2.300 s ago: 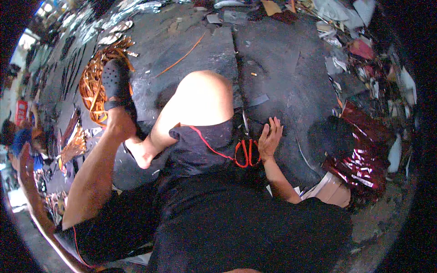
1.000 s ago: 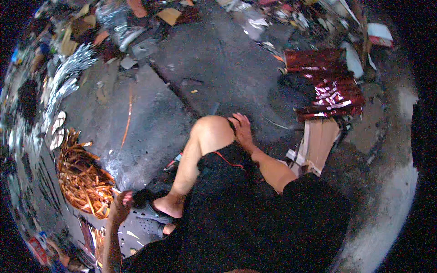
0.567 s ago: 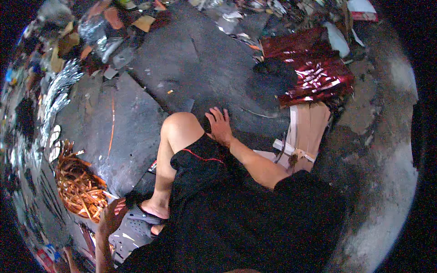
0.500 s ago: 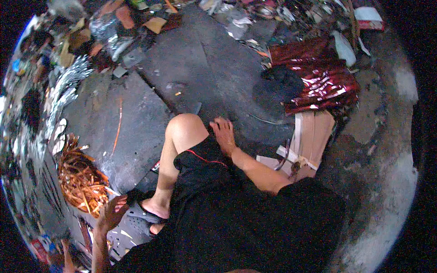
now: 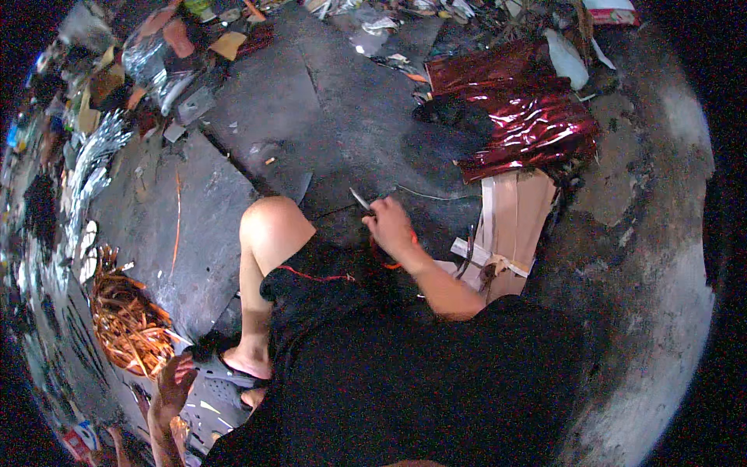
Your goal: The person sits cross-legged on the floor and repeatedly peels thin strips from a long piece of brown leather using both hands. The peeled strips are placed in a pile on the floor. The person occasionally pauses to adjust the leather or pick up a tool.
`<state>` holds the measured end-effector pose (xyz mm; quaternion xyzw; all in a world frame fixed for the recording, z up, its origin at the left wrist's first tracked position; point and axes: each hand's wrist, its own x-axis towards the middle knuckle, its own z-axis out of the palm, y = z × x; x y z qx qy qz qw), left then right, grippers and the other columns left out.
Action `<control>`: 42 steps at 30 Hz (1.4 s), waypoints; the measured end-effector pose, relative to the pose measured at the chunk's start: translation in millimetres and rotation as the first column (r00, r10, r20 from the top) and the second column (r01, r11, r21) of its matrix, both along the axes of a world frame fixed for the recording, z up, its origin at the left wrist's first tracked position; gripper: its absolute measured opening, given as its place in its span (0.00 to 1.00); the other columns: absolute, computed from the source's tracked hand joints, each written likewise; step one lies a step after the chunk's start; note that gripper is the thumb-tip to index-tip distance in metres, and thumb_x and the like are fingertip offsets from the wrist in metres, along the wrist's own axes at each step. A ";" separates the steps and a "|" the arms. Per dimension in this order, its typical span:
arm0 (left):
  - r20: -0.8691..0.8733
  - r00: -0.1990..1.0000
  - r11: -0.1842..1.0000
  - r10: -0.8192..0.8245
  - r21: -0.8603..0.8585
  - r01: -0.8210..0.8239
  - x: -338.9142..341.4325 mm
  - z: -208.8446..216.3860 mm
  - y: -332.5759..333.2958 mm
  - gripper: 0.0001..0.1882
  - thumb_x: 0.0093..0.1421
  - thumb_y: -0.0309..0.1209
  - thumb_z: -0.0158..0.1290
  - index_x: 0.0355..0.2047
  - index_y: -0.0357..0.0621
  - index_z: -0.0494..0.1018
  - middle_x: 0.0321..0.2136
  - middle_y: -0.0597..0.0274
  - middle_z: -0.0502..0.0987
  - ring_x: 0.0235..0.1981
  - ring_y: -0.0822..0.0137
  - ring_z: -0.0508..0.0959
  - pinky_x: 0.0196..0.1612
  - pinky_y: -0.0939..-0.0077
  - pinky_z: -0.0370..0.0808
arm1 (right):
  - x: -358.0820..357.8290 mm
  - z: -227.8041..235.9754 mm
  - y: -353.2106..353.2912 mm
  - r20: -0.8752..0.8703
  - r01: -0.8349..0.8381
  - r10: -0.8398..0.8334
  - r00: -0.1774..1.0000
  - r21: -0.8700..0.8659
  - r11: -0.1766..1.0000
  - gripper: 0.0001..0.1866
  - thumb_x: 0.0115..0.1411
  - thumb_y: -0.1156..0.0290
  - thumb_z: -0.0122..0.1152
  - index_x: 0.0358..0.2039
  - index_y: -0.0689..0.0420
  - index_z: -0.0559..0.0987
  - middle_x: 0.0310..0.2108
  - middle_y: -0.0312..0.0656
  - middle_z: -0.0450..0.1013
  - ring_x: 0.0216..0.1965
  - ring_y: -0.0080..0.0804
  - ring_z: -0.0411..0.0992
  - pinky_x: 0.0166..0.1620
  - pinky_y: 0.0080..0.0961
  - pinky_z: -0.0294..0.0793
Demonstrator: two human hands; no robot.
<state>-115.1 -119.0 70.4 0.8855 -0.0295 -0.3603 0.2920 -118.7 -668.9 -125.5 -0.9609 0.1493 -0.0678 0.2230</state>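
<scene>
My right hand (image 5: 393,226) is closed around the handle of a knife (image 5: 359,198), whose short silver blade points up and to the left over the dark floor. An orange loop (image 5: 391,265), perhaps a cord, shows beside that wrist; what it belongs to I cannot make out. At the lower left, my left hand (image 5: 173,383) is raised with fingers apart and nothing seen in it. It is next to a heap of copper-coloured strips (image 5: 134,323). My bent knee (image 5: 272,226) lies between the two hands.
Dark sheets (image 5: 264,101) cover the floor ahead. Mixed scrap (image 5: 156,70) piles along the far and left sides. Shiny dark red sheeting (image 5: 529,117) and flattened cardboard (image 5: 517,210) lie to the right. Another forearm (image 5: 120,445) shows at the lower left edge.
The right hand, spread beside the knee before, is now closed on a knife, and the blade and orange loop have come into sight. The view has shifted, so the scene sits further left.
</scene>
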 end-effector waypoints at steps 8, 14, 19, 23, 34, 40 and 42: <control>-0.158 0.986 0.998 0.060 -0.018 -0.064 6.1 -18.0 11.7 0.21 0.61 0.26 0.52 0.54 0.40 0.66 0.47 0.49 0.74 0.48 0.60 0.75 0.51 0.67 0.73 | 84.5 40.7 -166.1 0.017 0.575 -0.581 0.814 -0.169 0.800 0.31 0.54 0.52 0.63 0.52 0.56 0.67 0.34 0.57 0.76 0.38 0.55 0.76 0.39 0.50 0.73; -0.100 0.995 0.999 -0.018 -0.043 0.014 -9.8 -0.9 -45.7 0.22 0.59 0.29 0.56 0.54 0.43 0.68 0.45 0.52 0.76 0.46 0.60 0.77 0.49 0.66 0.74 | 140.9 80.3 -71.1 0.505 0.400 -0.306 0.807 -0.088 0.912 0.18 0.53 0.56 0.65 0.34 0.57 0.77 0.35 0.53 0.71 0.38 0.54 0.70 0.41 0.43 0.69; 0.069 0.996 0.993 -0.058 -0.097 0.065 -21.0 -1.5 -31.5 0.21 0.57 0.28 0.57 0.52 0.43 0.70 0.42 0.50 0.78 0.44 0.56 0.79 0.45 0.64 0.76 | 159.7 148.1 75.3 0.451 -0.514 0.337 0.826 0.359 0.779 0.17 0.54 0.57 0.67 0.30 0.58 0.76 0.25 0.50 0.68 0.32 0.49 0.70 0.36 0.40 0.69; 0.230 0.973 1.000 0.017 0.008 -0.019 -18.0 30.0 -41.2 0.40 0.53 0.33 0.63 0.64 0.47 0.57 0.55 0.47 0.68 0.55 0.53 0.71 0.48 0.61 0.75 | 159.5 148.7 183.1 0.364 -0.761 0.669 0.648 0.332 0.557 0.13 0.54 0.60 0.63 0.26 0.57 0.75 0.29 0.51 0.68 0.32 0.52 0.71 0.33 0.46 0.70; 0.017 0.859 0.797 0.512 -0.382 -0.468 -2.5 -2.3 -4.9 0.16 0.62 0.31 0.53 0.48 0.35 0.71 0.36 0.62 0.77 0.38 0.73 0.74 0.43 0.76 0.72 | 85.7 116.7 390.8 0.664 -0.788 0.626 0.409 0.603 -0.124 0.34 0.53 0.68 0.64 0.57 0.58 0.59 0.46 0.52 0.65 0.48 0.48 0.69 0.51 0.38 0.68; -0.378 0.553 0.276 0.743 -0.580 -0.767 10.8 -13.4 7.5 0.17 0.63 0.32 0.51 0.51 0.40 0.70 0.40 0.60 0.77 0.41 0.67 0.76 0.47 0.71 0.72 | 86.2 133.4 367.7 0.137 -0.263 0.959 0.246 0.962 -0.070 0.54 0.52 0.46 0.66 0.66 0.60 0.45 0.59 0.58 0.58 0.62 0.44 0.57 0.63 0.35 0.57; -0.504 0.548 0.111 0.668 -0.661 -0.742 20.6 -23.8 10.3 0.18 0.64 0.34 0.50 0.52 0.41 0.69 0.42 0.60 0.76 0.43 0.64 0.76 0.48 0.69 0.72 | 76.1 85.2 377.0 0.155 -0.302 0.942 0.299 0.951 -0.061 0.46 0.57 0.55 0.65 0.64 0.64 0.49 0.56 0.53 0.63 0.58 0.39 0.62 0.61 0.33 0.61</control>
